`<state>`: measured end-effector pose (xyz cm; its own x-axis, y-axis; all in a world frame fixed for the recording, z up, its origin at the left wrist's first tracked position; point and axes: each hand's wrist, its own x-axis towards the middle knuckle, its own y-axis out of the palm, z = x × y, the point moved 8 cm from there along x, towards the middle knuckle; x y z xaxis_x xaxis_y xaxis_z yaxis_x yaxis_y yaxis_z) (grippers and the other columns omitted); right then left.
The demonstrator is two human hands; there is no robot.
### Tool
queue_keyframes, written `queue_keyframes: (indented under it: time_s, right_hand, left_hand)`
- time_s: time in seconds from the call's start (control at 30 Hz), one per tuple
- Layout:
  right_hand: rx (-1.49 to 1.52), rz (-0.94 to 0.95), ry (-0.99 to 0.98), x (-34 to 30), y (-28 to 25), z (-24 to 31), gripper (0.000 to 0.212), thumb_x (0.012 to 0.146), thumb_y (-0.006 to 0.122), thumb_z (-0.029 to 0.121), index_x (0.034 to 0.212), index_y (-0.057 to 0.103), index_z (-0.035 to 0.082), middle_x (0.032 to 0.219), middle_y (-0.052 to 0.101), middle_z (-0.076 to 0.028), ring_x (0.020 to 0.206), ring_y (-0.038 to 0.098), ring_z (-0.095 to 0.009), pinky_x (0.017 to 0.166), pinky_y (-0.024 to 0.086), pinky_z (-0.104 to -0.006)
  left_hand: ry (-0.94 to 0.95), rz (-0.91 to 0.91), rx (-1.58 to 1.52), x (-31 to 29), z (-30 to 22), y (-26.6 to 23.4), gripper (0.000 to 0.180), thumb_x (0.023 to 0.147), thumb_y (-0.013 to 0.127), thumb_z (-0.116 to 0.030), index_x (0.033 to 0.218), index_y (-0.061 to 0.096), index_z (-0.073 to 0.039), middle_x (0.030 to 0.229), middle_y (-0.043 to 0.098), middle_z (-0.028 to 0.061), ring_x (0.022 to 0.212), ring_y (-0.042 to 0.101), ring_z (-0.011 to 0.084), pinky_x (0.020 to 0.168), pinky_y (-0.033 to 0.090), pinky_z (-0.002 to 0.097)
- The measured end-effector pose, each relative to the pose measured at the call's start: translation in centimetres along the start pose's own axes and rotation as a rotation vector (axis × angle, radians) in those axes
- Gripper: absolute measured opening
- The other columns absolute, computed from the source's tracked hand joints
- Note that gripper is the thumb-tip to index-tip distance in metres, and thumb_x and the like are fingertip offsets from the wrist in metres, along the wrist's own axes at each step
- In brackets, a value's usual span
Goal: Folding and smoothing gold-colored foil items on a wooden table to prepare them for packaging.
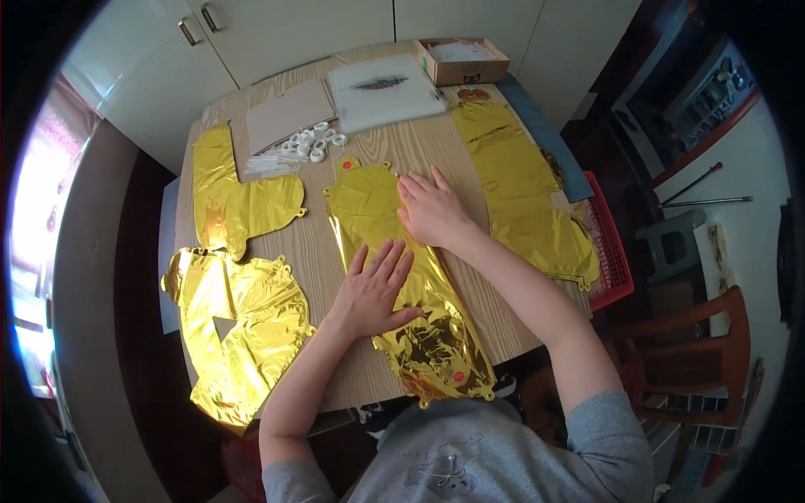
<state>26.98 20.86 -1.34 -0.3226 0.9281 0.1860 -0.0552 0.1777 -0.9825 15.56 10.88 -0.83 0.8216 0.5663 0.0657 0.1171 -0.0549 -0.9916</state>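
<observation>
A long gold foil balloon [377, 205], flat and without air, lies lengthwise down the middle of the table. Small tabs stick out at its corners, and a red dot shows near each end. My left hand [375, 289] rests flat across its middle, fingers stretched. Farther up, my right hand [432, 207] presses on its right edge with the fingers extended. Neither hand grips anything. To the left lie an L-shaped gold foil balloon [222, 197] and, nearer me, a crinkled gold foil balloon [260, 306] with a small triangular hole. Another gold foil balloon [524, 210] lies to the right.
White ribbon rolls [317, 142] and white straws [272, 162] sit beyond the balloons. Behind them are a grey-beige board [289, 113], a stack of clear plastic bags [386, 90] and an open cardboard box [464, 63]. A red basket [610, 243] and a wooden chair [683, 352] stand at right.
</observation>
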Motion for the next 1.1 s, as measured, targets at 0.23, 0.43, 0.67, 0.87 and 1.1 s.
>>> queue_keyframes:
  time_s: [0.23, 0.43, 0.67, 0.87, 1.1]
  right_hand:
    - [-0.028, -0.011, 0.074, 2.1, 0.4, -0.8, 0.053, 0.095, 0.048, 0.035, 0.135, 0.048, 0.001, 0.141, 0.046, -0.011, 0.137, 0.034, -0.026, 0.114, 0.021, -0.0513]
    - [-0.013, -0.082, 0.159, 3.4, 1.2, -3.6, 0.049, 0.096, 0.045, 0.037, 0.135, 0.049, 0.008, 0.145, 0.043, -0.006, 0.139, 0.032, -0.025, 0.114, 0.021, -0.0529]
    - [0.190, 0.023, -0.141, -1.7, -0.6, -0.9, 0.046, 0.094, 0.052, 0.041, 0.132, 0.054, 0.016, 0.142, 0.048, 0.000, 0.140, 0.032, -0.019, 0.115, 0.012, -0.0586]
    - [0.343, 0.024, -0.142, -4.8, -0.7, -3.1, 0.038, 0.092, 0.056, 0.041, 0.124, 0.062, 0.022, 0.136, 0.055, 0.006, 0.138, 0.036, -0.020, 0.114, 0.011, -0.0615]
    - [0.367, 0.099, -0.177, -4.4, 0.3, -2.3, 0.045, 0.093, 0.051, 0.048, 0.130, 0.059, 0.023, 0.143, 0.049, 0.007, 0.142, 0.030, -0.020, 0.114, 0.011, -0.0604]
  left_hand:
    - [-0.002, -0.010, 0.002, -0.2, 0.0, 0.0, 0.091, 0.085, 0.044, -0.068, 0.146, 0.032, -0.002, 0.152, 0.030, 0.0186, 0.143, 0.025, 0.0309, 0.115, 0.016, 0.0527]
    - [-0.001, 0.005, 0.004, 0.1, -0.1, -0.3, 0.091, 0.085, 0.044, -0.068, 0.146, 0.032, -0.002, 0.152, 0.031, 0.0187, 0.143, 0.025, 0.0308, 0.115, 0.015, 0.0529]
    - [-0.006, -0.025, 0.007, -0.1, 0.1, 0.0, 0.092, 0.084, 0.046, -0.068, 0.145, 0.033, -0.001, 0.151, 0.031, 0.0196, 0.142, 0.026, 0.0324, 0.115, 0.016, 0.0524]
    - [-0.009, -0.003, -0.018, 0.2, -0.2, -0.2, 0.091, 0.083, 0.048, -0.067, 0.144, 0.034, -0.001, 0.151, 0.031, 0.0193, 0.143, 0.025, 0.0307, 0.115, 0.015, 0.0534]
    - [-0.009, -0.018, -0.026, 0.1, -0.2, -0.3, 0.092, 0.082, 0.051, -0.066, 0.144, 0.034, -0.001, 0.151, 0.032, 0.0192, 0.142, 0.026, 0.0316, 0.113, 0.016, 0.0571]
